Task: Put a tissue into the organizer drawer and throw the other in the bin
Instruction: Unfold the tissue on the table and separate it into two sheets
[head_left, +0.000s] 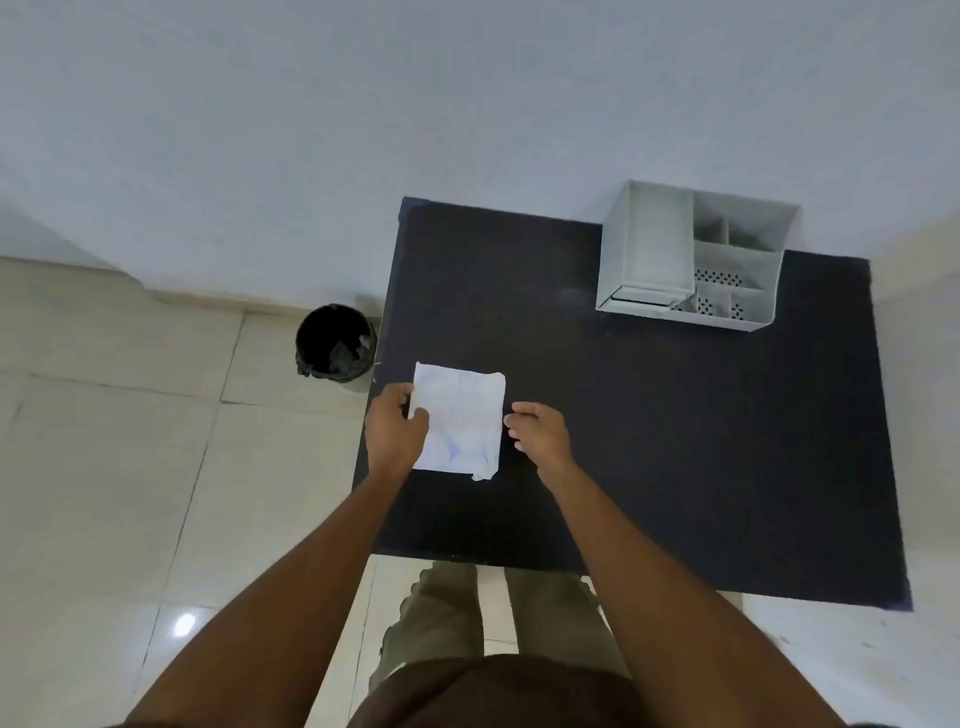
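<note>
One black table (675, 441) fills centre-right of frame. Grey organizer (691, 254) upper right, its drawer hard to make out. No readable writing anywhere. Black-lined bin (335, 343) left of table, contents unclear. White tissue (460, 418) centre: left hand (395, 431) pinching its edge, right hand (537, 431) loosely open beside it.

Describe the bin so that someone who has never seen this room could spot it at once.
Start at the black table that stands against the pale wall. Look to the tiled floor just off the table's left edge, beyond the left hand that holds the white tissue. The bin stands there: small, round, lined with a black bag, the only dark thing on the light floor.
</note>
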